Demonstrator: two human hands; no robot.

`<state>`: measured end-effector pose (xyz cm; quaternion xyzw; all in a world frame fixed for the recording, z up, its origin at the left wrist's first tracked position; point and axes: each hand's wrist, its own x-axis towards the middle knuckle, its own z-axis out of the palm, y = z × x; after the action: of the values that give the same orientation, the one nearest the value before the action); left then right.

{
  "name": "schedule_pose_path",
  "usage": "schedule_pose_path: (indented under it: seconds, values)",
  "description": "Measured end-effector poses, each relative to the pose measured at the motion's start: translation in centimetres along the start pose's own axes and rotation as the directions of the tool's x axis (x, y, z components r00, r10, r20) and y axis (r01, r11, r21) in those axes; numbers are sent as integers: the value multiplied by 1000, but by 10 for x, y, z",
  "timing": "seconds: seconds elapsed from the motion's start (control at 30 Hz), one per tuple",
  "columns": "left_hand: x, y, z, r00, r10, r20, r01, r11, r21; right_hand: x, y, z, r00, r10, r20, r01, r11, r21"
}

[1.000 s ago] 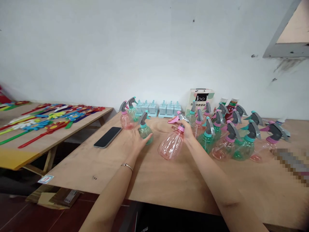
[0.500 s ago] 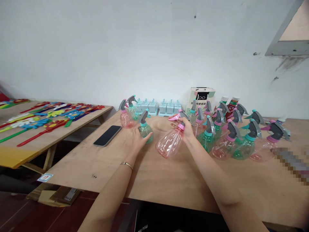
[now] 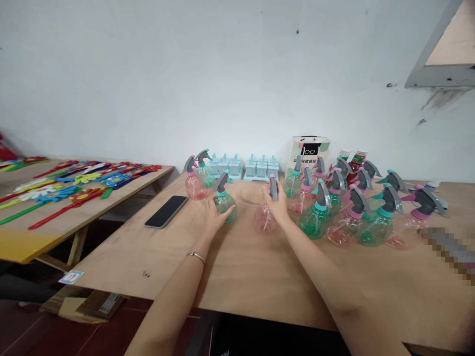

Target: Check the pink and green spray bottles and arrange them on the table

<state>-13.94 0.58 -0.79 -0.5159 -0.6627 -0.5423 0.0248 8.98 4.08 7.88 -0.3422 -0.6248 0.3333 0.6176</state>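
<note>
My left hand is wrapped round the body of a small green spray bottle, its thumb across the near side. The bottle stands upright on the table, its grey and teal head showing above. My right hand is closed round the neck and head of a pink spray bottle. That bottle looks nearly upright; its lower body shows left of the wrist, and some of its neck is hidden by my fingers. Behind my left hand, another pink spray bottle stands against a green one.
Several green and pink spray bottles crowd the table's right side. Pale blue ice-pop moulds and a printed box stand by the wall. A phone lies at left. Colourful hand-shaped toys cover another table.
The pink spray bottle in my right hand has swung from tilted to nearly upright, its nozzle turning away from the left. My left hand stays round the green bottle.
</note>
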Motion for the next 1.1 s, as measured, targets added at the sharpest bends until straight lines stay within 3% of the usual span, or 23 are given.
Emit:
schedule_pose_path:
  seconds: [0.2,0.3,0.43,0.57,0.73,0.9,1.03,1.1]
  values:
    - [0,2,0,1000,13,4,-13,1000,-5,-10,39,7,996,-59,-68,51,993,-105]
    - [0,2,0,1000,-1,-3,1,1000,-13,-3,60,13,993,45,-110,-71,967,-245]
    - [-1,3,-1,1000,-23,20,24,999,-22,30,74,21,955,226,-194,-290,856,-427]
    - [-3,7,-4,999,6,44,-6,1000,-10,62,83,25,919,322,-228,-393,801,-452]
    - [-7,16,-7,995,72,75,-75,997,35,85,95,27,919,294,-262,-383,824,-417]
    - [-9,23,-9,996,38,75,-41,998,42,89,100,29,921,250,-298,-354,857,-375]
    - [-10,23,-7,993,-36,108,37,999,-7,53,91,35,928,153,-340,-265,912,-312]
    - [-12,21,-2,987,-53,149,70,992,-106,24,80,41,943,12,-333,-78,980,-185]
